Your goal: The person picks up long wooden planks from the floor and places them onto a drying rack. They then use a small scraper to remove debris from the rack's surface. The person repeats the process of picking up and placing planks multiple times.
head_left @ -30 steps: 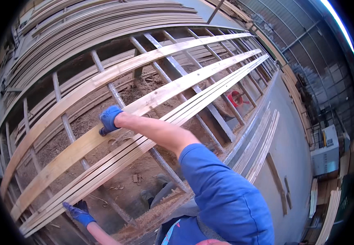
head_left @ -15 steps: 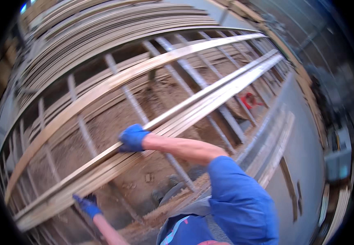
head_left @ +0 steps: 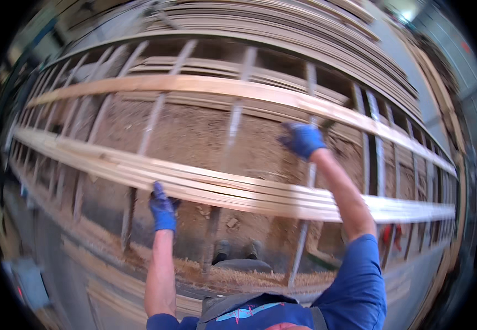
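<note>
My left hand [head_left: 163, 210], in a blue glove, is at the near edge of a row of long pale boards [head_left: 238, 192]. One digit stretches up against the edge of the nearest board; the other fingers are partly hidden, and the hand is not wrapped round the wood. My right hand [head_left: 304, 141], gloved in blue too, hovers beyond the row with nothing in it. Its fingers point left, somewhat blurred and apart. Farther off, a single long board [head_left: 211, 84] lies across the metal crossbars [head_left: 234, 124], roughly alongside the row.
Stacks of long boards [head_left: 282, 30] fill the far side. Sawdust and wood scraps [head_left: 194, 132] cover the ground under the rack. Something red [head_left: 392, 235] lies low at the right. More boards [head_left: 117, 291] and a grey box [head_left: 29, 283] are at the near left.
The view has swung round, so the boards now run more nearly crosswise. My right hand has left the board row and moved beyond it. My left hand stays by the near edge.
</note>
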{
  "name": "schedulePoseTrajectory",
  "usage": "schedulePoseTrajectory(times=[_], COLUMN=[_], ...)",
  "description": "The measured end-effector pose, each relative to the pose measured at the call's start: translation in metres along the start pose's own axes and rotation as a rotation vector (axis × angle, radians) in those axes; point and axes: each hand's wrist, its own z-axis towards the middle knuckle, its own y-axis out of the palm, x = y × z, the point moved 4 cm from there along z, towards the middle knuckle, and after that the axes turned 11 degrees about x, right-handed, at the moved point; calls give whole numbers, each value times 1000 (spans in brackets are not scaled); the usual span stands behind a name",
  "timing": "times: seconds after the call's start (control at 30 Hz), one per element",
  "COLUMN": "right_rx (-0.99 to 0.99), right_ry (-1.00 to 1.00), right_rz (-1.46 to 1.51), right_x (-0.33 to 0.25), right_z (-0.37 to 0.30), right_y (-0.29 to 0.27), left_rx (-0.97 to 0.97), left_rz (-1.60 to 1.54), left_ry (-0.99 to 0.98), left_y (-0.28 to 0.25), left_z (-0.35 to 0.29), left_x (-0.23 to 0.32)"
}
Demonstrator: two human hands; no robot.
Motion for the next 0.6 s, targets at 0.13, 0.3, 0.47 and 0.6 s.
schedulePoseTrajectory(times=[0.13, 0.3, 0.47, 0.6], right_rx=[51, 10, 11, 94], right_ry=[47, 133, -44, -97], right_rz=[-331, -361, -427, -332], right_x=[83, 111, 34, -51], right_z=[70, 115, 117, 133], right_y=[22, 62, 62, 64], left_rx=[-55, -27, -21, -88], left_rz=[246, 179, 107, 138], left_ry=[383, 193, 257, 18], left_y=[-3, 7, 0, 7], left_z=[2, -19, -16, -25], left_x=[8, 32, 20, 37])
